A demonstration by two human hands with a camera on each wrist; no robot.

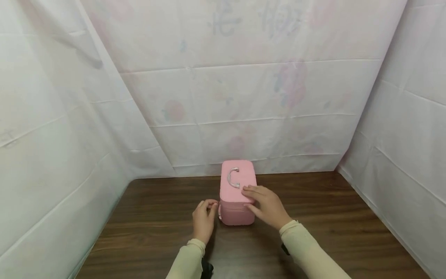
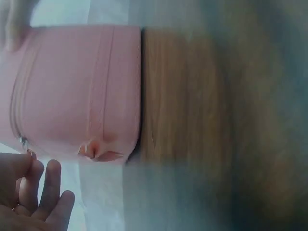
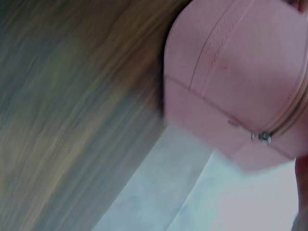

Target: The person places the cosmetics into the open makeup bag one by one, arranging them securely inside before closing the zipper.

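A pink zip-up case (image 1: 238,213) stands upright on the table, with a silver handle (image 1: 233,178) on its lid. At its left front side, my left hand (image 1: 203,221) pinches the small zipper pull (image 2: 31,153), thumb against forefinger; its other fingers are loosely bent. My right hand (image 1: 266,203) rests on the lid's right front edge, fingers on top and thumb against the front. The zip line below the lid looks shut across the front. Another metal zipper slider (image 3: 262,137) shows on the case in the right wrist view.
The case stands on a dark wood-grain table (image 1: 156,221). White printed cloth (image 1: 244,97) hangs behind it, and more sheets hang at the left and right. A pink side tab (image 2: 96,150) sticks out low on the case's side.
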